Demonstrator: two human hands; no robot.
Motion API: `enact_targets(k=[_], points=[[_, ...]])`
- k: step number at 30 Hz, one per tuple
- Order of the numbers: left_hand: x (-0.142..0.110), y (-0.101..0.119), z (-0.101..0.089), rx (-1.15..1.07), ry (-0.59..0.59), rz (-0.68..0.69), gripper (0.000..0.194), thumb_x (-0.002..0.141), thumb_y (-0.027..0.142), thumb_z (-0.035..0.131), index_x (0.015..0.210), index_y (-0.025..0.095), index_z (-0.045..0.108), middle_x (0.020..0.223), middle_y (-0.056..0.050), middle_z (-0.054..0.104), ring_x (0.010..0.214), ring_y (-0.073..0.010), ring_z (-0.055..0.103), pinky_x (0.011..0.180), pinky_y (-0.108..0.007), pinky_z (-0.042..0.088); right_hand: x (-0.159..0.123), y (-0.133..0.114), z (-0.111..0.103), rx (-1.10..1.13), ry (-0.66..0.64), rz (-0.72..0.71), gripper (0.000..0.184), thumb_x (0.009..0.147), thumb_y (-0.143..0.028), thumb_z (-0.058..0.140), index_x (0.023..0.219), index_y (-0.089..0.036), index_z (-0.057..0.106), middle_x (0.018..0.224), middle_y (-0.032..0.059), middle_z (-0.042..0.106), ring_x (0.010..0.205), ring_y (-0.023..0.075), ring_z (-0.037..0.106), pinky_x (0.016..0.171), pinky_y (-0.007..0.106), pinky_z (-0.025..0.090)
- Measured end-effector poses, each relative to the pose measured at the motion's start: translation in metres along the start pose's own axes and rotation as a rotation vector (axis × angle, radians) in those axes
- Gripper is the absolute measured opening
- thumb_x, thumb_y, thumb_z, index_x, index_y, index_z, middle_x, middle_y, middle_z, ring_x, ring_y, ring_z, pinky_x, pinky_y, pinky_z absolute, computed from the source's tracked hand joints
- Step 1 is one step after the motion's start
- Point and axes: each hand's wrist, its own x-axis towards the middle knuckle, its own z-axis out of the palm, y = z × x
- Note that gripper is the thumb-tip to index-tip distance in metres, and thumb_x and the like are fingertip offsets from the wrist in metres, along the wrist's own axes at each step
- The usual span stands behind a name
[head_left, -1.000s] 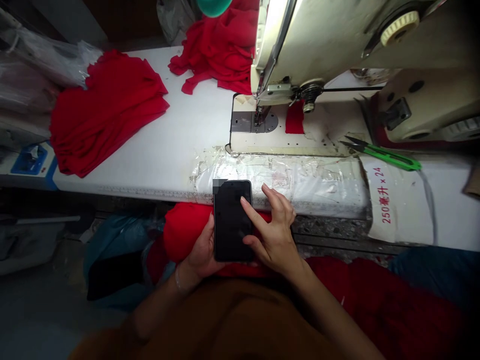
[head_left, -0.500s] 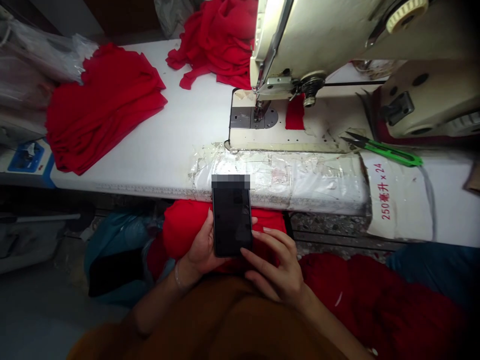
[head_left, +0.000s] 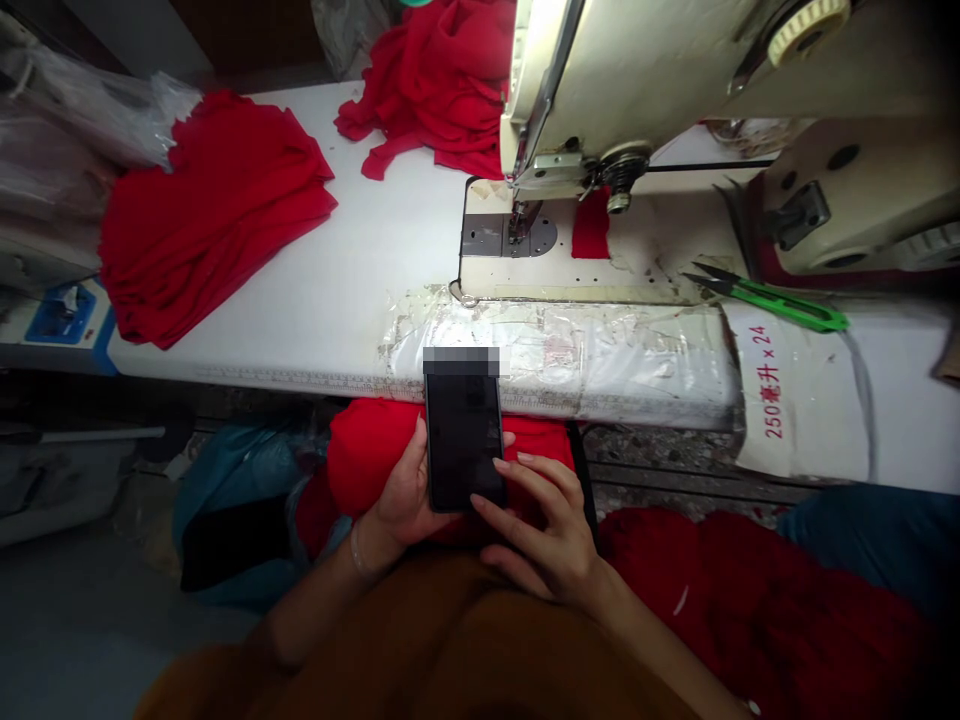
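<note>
A smartphone (head_left: 463, 440) with a dark screen lies in my left hand (head_left: 402, 490), upright in view just below the table edge. The thumb runs along its left side and fingertips show at its right side. My right hand (head_left: 551, 525) is at the phone's lower right with its fingers apart, the index fingertip over the lower part of the screen. Nothing is held in it. Red fabric (head_left: 367, 450) lies on my lap beneath the phone. The top end of the phone is covered by a blurred patch.
A sewing machine (head_left: 637, 90) stands on the white table (head_left: 300, 300), a red scrap (head_left: 591, 225) on its bed. Green thread snips (head_left: 780, 300) lie to the right. A folded red fabric stack (head_left: 217, 220) and a loose red pile (head_left: 442, 90) lie left and behind.
My right hand has shifted slightly left, its index fingertip moving further onto the lower screen. The left hand keeps hold of the phone in the same place.
</note>
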Motion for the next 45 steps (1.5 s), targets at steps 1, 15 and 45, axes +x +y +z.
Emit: enact_targets(k=[1, 15, 45], points=[[0.000, 0.000, 0.000, -0.002, -0.003, 0.001, 0.078, 0.100, 0.060, 0.013, 0.138, 0.006, 0.055, 0.139, -0.021, 0.056, 0.128, -0.0330, 0.055, 0.112, -0.052, 0.036, 0.000, 0.000, 0.000, 0.002, 0.001, -0.003, 0.033, 0.089, -0.039, 0.064, 0.115, -0.020, 0.069, 0.134, 0.0149, 0.052, 0.125, 0.0326, 0.045, 0.098, 0.052, 0.046], [0.001, 0.002, 0.001, -0.033, -0.072, -0.027, 0.077, 0.100, 0.061, 0.011, 0.134, 0.012, 0.060, 0.139, -0.017, 0.057, 0.128, -0.0321, 0.055, 0.111, -0.051, 0.038, 0.010, 0.006, -0.012, -0.074, 0.090, 0.090, 0.040, 0.092, -0.034, 0.057, 0.129, -0.017, 0.060, 0.128, 0.0174, 0.054, 0.120, 0.0330, 0.050, 0.096, 0.053, 0.047], [0.000, 0.000, 0.001, -0.028, -0.036, 0.007, 0.077, 0.101, 0.059, 0.011, 0.132, 0.008, 0.061, 0.135, -0.017, 0.061, 0.130, -0.0298, 0.054, 0.117, -0.045, 0.029, 0.015, 0.008, -0.005, -0.098, 0.053, 0.088, 0.045, 0.091, -0.034, 0.059, 0.134, -0.019, 0.056, 0.135, 0.0171, 0.048, 0.123, 0.0341, 0.045, 0.099, 0.054, 0.044]])
